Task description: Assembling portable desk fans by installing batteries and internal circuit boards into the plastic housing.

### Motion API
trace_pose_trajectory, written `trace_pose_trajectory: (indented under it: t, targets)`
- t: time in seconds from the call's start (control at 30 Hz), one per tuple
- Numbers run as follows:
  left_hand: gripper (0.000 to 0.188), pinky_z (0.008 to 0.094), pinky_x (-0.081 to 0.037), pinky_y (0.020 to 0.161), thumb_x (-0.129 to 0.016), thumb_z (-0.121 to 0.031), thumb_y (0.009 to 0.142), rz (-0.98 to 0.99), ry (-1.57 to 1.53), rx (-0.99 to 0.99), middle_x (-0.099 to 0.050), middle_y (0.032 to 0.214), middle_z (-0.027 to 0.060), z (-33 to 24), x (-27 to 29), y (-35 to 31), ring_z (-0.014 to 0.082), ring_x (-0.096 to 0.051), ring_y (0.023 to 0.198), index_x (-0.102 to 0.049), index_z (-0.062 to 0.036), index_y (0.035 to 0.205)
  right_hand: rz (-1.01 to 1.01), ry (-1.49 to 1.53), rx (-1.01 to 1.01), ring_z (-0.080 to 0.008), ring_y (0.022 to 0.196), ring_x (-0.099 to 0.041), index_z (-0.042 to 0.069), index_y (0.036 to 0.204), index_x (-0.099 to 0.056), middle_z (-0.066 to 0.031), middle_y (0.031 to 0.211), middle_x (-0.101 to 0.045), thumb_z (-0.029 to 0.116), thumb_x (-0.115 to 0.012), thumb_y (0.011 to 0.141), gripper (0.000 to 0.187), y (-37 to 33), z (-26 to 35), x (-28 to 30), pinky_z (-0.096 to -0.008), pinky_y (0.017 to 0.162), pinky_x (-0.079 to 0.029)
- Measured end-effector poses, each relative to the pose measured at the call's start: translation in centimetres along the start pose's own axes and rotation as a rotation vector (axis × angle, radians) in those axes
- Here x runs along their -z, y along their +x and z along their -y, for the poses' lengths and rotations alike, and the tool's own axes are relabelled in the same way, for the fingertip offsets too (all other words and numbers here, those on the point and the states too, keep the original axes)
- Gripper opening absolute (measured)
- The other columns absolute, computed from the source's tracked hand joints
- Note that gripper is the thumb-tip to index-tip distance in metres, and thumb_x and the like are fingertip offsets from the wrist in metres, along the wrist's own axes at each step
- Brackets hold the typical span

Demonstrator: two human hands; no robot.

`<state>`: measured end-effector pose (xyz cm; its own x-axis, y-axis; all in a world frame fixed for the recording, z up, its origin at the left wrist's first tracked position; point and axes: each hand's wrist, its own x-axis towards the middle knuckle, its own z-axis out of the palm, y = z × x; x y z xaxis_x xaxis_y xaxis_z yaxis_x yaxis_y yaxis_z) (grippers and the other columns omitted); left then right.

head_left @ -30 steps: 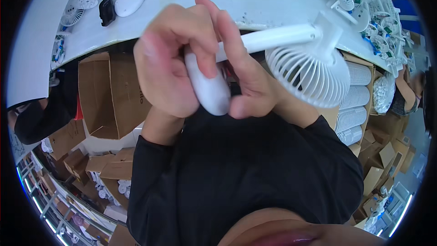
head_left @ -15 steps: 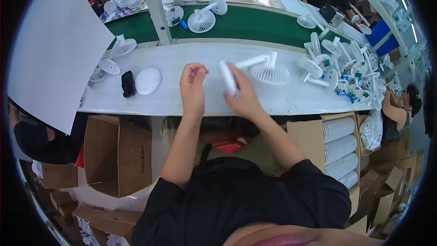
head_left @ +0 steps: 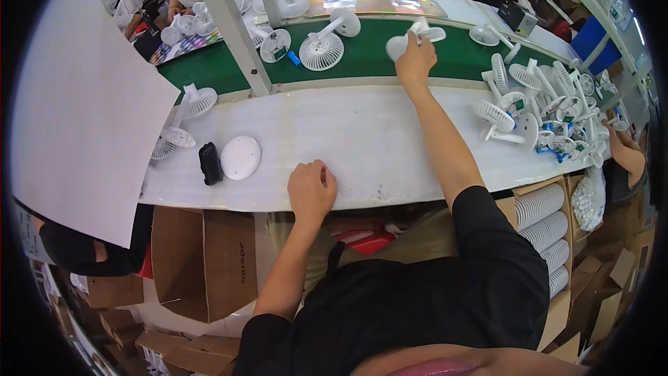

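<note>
My right hand (head_left: 416,63) reaches out over the green belt, its fingers closed on a small white desk fan (head_left: 397,46). The fan is partly hidden by the hand and slightly blurred. My left hand (head_left: 312,191) rests at the near edge of the white work surface with fingers curled in; whether anything is inside them is hidden. Left of it lie a round white disc (head_left: 241,157) and a small black object (head_left: 210,163) whose kind I cannot make out. Another white fan (head_left: 322,49) lies on the belt, left of my right hand.
A heap of white fan parts (head_left: 557,115) covers the right end of the table (head_left: 334,125). A metal post (head_left: 229,28) rises at the back left, and a white sheet (head_left: 83,111) hangs at left. Cardboard boxes (head_left: 226,264) stand below. Other people work across the belt and at right.
My right hand has moved from the table out to the belt, carrying the white fan. My left hand has drawn back to the table's near edge. The view has shifted slightly.
</note>
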<state>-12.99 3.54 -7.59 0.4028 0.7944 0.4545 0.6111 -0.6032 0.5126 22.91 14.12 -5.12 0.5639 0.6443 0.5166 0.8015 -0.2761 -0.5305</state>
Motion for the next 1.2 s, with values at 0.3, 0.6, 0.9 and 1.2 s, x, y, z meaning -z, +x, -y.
trace_pose_trajectory:
  t: [0.3,0.6,0.9,1.2]
  targets:
    - [0.006,0.0366,-0.040,0.057,-0.064,-0.007,0.075,-0.013,0.007,0.043,-0.049,0.062,0.0052,-1.7,-1.1,-0.2,0.0258,-0.047,0.057,-0.061,-0.0073,0.080,-0.239,-0.030,0.103,-0.0324,0.096,-0.063,0.006,0.119,-0.063,-0.0152,0.107,-0.067,0.009,-0.063,0.081,0.039,10.3,-0.2,-14.3,-0.0373,0.085,-0.051]
    - [0.007,0.0370,-0.043,0.060,-0.065,-0.009,0.075,-0.001,0.029,0.058,-0.051,0.065,0.0069,-1.7,-0.9,-1.1,0.0282,-0.049,0.060,-0.062,-0.0070,0.082,0.141,0.343,-0.072,-0.0226,0.063,-0.058,0.004,0.080,-0.067,-0.0062,0.070,-0.065,0.016,-0.070,0.079,0.013,0.9,4.9,-0.4,-0.0317,0.062,-0.047]
    - [0.041,0.0345,-0.048,0.081,-0.064,-0.006,0.076,0.150,-0.552,0.108,-0.066,0.101,0.0114,-4.1,-0.2,1.8,0.0265,-0.061,0.089,-0.061,-0.0064,0.117,0.175,0.604,-0.162,-0.0151,0.066,-0.061,0.001,0.094,-0.070,-0.0061,0.080,-0.069,0.005,-0.068,0.080,0.015,-22.5,11.5,12.7,-0.0262,0.062,-0.049]
    - [0.044,0.0346,-0.048,0.084,-0.060,-0.001,0.081,0.378,-0.630,-0.005,-0.066,0.106,0.0141,-4.8,-0.5,3.3,0.0268,-0.061,0.094,-0.056,-0.0047,0.125,-0.011,0.360,0.146,-0.0195,0.085,-0.063,0.001,0.118,-0.063,-0.0125,0.097,-0.069,0.004,-0.064,0.082,0.037,-21.3,5.5,16.1,-0.0296,0.070,-0.053]
